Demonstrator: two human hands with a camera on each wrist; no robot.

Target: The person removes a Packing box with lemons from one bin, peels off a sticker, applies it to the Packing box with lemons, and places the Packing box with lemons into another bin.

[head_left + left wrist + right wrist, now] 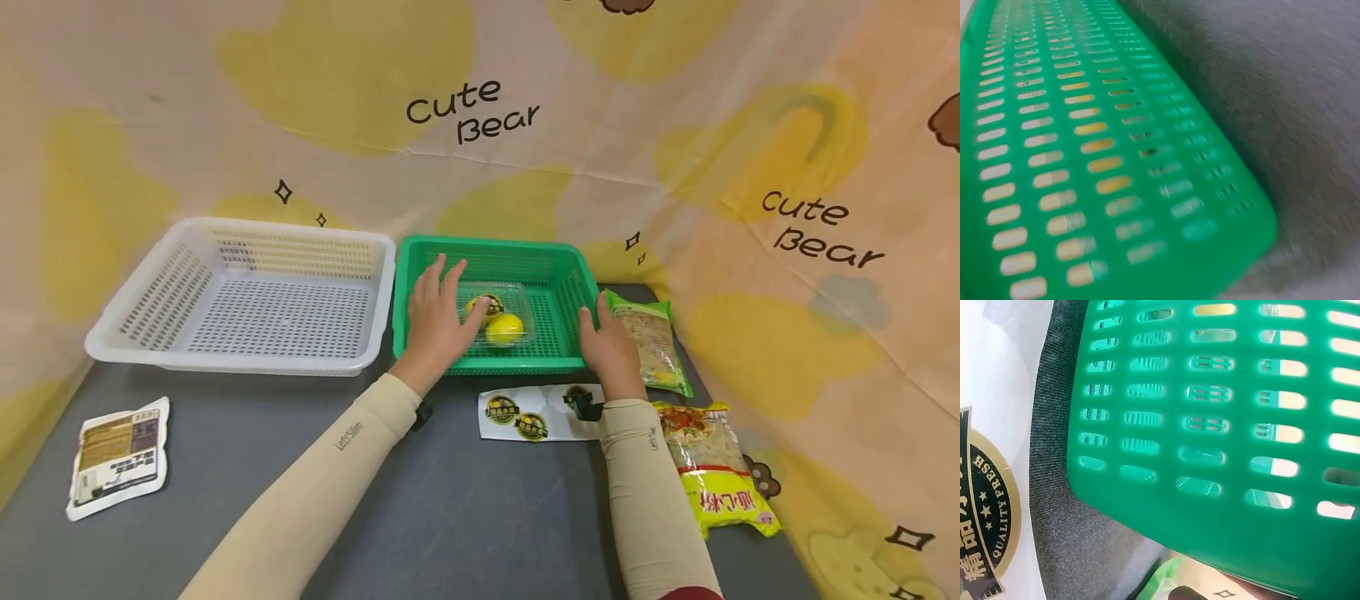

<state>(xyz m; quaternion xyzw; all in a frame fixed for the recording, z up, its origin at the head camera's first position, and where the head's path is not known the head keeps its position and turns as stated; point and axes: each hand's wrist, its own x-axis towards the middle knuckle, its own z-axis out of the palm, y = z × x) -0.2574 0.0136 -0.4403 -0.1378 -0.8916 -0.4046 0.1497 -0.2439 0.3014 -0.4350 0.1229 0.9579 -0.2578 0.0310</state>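
Note:
In the head view a green slotted basket (pixel 517 364) stands in the middle, holding a clear plastic box (pixel 525 298) with two yellow round fruits (pixel 505 330). One fruit bears a dark round sticker (pixel 491 306). My left hand (pixel 437 325) is over the basket's left part, fingers straight and thumb spread toward the box. At the basket's right end is my right hand (pixel 611 350), its thumb by the rim and straight fingers outside. The wrist views show the basket's slotted front wall (pixel 1085 181), also the near right corner of the basket (pixel 1166 512).
Left of the green basket stands a white basket (pixel 247 362). A flat packet (pixel 120 458) lies at front left. A sticker sheet (pixel 551 412) lies before the green basket. At right are a green-edged bag (pixel 652 342) and a yellow bag (pixel 720 475). Behind hangs a printed cloth (pixel 337 100).

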